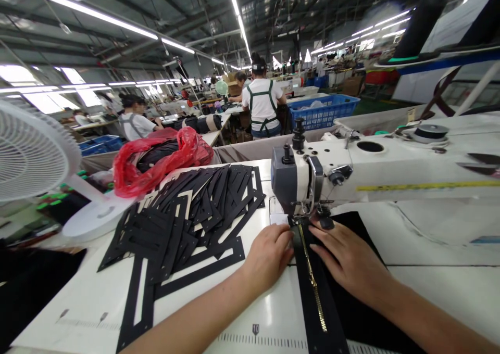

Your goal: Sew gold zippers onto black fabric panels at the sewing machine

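Observation:
A black fabric piece with a gold-toothed zipper (308, 260) lies lengthwise under the head of a white sewing machine (297, 174). At its left edge, close to the presser foot, my left hand (270, 252) has its fingers curled together, pinching the fabric border. My right hand (346, 255) rests on the right side, fingers stretched out over the cloth and fingertips near the needle area. The zipper's metal pull sits about halfway down the visible teeth. Under my right wrist spreads a wider black fabric panel (361, 312). The needle point itself is hidden.
Left on the white table is a heap of black slotted frame pieces (203, 213). Behind it lies a red plastic bag (156, 161); a white fan (35, 151) stands at far left. Beyond are a blue basket (326, 112) and a co-worker in a white shirt (261, 101).

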The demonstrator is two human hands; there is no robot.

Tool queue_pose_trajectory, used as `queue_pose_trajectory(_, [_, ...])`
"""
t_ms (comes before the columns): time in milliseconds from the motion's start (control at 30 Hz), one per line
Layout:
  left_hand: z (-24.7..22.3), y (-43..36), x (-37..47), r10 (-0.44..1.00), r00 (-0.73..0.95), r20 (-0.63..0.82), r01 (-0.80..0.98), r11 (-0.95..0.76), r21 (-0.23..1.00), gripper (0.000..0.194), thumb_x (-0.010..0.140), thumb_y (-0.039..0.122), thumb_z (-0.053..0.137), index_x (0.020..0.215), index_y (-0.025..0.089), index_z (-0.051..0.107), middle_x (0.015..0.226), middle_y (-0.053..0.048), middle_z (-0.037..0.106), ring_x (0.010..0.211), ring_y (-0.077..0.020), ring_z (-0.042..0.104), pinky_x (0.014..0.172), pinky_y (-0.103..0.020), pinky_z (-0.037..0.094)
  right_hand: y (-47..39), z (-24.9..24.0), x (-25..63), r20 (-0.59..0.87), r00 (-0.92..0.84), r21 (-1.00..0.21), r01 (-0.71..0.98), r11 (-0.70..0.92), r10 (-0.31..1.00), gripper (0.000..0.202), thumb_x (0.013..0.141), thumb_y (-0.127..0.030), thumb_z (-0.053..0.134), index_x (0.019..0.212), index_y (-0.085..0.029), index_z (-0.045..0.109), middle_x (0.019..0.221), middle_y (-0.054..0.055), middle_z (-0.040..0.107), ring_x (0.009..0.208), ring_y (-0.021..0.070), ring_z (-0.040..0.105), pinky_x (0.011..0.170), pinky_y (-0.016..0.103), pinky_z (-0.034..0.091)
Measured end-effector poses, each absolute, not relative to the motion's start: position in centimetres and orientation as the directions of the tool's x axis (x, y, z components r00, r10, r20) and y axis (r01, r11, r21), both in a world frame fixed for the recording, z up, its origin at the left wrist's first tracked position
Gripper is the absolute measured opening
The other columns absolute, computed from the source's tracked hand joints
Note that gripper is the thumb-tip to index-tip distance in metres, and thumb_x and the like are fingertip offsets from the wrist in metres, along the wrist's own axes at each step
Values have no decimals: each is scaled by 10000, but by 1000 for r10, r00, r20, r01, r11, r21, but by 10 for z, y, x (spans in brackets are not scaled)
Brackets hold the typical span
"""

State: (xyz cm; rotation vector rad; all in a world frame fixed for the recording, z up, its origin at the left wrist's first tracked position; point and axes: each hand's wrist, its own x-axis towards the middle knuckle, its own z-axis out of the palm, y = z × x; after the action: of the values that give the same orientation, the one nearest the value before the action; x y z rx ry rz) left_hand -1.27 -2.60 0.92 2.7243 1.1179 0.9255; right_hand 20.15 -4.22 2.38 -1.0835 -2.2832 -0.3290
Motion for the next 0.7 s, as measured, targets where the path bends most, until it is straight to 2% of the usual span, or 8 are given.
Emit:
queue_pose_trajectory(100, [4,-21,-13,569,627,533,562,-803,197,229,900,168,441,1096,144,557,1152,-127,583,1055,-231,562,909,-404,497,-46,10,186,507,-534,-79,753,654,676,344,897,-186,398,1186,-79,551,1191,148,588,1114,236,540,948,403,467])
queue_pose_trajectory(267, [-2,-13,-15,503,698,509,489,-855,174,223,918,153,419,1076,126,574,1158,-121,591,1133,-224,530,974,-394,464,-45,2,186,477,-506,-142,762,632,719,365,895,-182,384,1192,-62,559,1236,166,552,1157,252,509,976,434,447])
queue_pose_trajectory(467, [6,-7,-18,431,778,457,419,-898,134,258,939,152,353,1033,98,587,1055,-118,615,1134,-227,526,970,-394,466,-45,7,184,445,-528,-128,762,635,723,370,903,-184,378,1195,-31,546,1265,176,524,1175,248,492,1012,432,408])
queue_pose_trajectory(700, [8,-7,-17,442,774,453,416,-895,161,262,938,152,348,997,94,596,1014,-115,612,1066,-223,558,912,-377,501,-46,6,184,436,-530,-132,761,635,727,364,899,-173,391,1202,-35,538,1276,175,515,1191,242,477,1019,435,401])
